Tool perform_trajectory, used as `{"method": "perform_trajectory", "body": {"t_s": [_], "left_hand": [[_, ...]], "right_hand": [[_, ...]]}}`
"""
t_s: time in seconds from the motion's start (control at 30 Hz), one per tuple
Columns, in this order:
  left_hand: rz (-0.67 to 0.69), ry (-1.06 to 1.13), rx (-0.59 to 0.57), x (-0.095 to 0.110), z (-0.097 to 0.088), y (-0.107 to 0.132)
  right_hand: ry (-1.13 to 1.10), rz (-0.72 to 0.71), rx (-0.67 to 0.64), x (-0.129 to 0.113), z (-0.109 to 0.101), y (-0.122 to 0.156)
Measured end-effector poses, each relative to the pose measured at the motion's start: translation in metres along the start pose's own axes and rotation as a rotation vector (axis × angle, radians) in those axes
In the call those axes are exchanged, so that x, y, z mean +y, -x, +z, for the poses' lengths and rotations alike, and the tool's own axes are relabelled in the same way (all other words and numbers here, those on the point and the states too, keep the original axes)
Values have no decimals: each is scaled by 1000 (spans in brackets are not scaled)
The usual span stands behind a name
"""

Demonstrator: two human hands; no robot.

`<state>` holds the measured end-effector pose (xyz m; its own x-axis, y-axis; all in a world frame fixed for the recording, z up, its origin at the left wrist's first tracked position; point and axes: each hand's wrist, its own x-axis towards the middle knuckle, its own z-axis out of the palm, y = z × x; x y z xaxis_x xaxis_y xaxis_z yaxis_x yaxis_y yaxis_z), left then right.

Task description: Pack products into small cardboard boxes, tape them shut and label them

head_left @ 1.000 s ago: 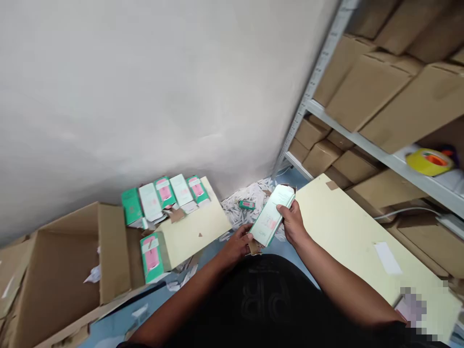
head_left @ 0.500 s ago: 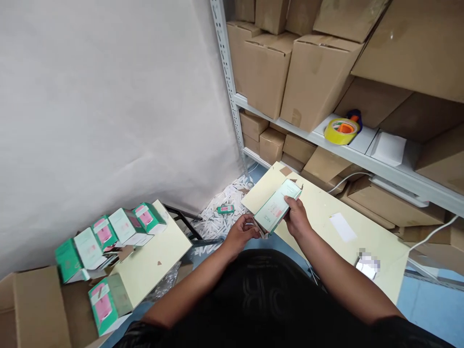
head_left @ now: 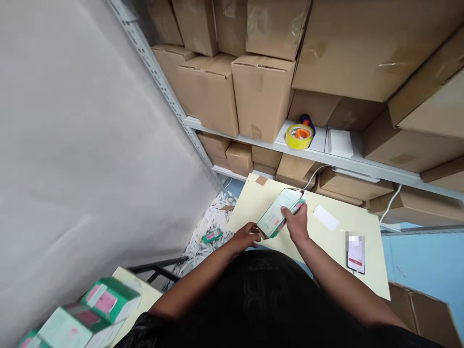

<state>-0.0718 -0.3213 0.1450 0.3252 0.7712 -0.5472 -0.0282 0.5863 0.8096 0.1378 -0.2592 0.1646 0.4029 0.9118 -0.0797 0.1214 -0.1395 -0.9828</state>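
A pale green printed carton [head_left: 277,212] with darker green and pink sides is held tilted in front of my body, over the near edge of the cream table [head_left: 241,208]. Its far end has flaps standing out. My right hand [head_left: 297,222] grips the carton's right side, thumb on top. At the lower left end, my left hand [head_left: 248,237] has its fingers curled against the flaps; the fingertips are partly hidden. On the table to the right lie a white paper slip [head_left: 326,218] and a phone [head_left: 355,256].
Similar green cartons [head_left: 105,299] stand on a second table at lower left. White paper scraps [head_left: 203,227] and a small green box [head_left: 212,236] cover the floor between. Behind, a metal shelf [head_left: 268,146] carries brown boxes [head_left: 261,92] and yellow tape [head_left: 299,137].
My view has swung to the right, so the shelf and table sit further left and the phone shows more fully. The carton has turned slightly, showing more of its pink and green side.
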Motion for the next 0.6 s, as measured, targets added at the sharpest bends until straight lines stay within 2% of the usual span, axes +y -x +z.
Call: {"method": "perform_trajectory", "body": {"t_s": [0.13, 0.23, 0.3, 0.37, 0.43, 0.53, 0.6], "left_hand": [[-56, 111, -268, 6, -25, -26], [-43, 180, -350, 8, -32, -40], [4, 176, -358, 10, -33, -48], [91, 112, -317, 13, -32, -56], [185, 36, -244, 17, -28, -62], [232, -9, -136, 23, -18, -69], [207, -13, -66, 25, -10, -71]], "right_hand": [[156, -185, 2, -6, 11, 22], [155, -253, 0, -13, 19, 37], [97, -227, 45, -16, 21, 36], [-15, -137, 151, -16, 19, 26], [-187, 25, 234, -12, 15, 11], [-448, 303, 190, 1, 8, -11], [-546, 417, 127, 12, 5, -20]]}}
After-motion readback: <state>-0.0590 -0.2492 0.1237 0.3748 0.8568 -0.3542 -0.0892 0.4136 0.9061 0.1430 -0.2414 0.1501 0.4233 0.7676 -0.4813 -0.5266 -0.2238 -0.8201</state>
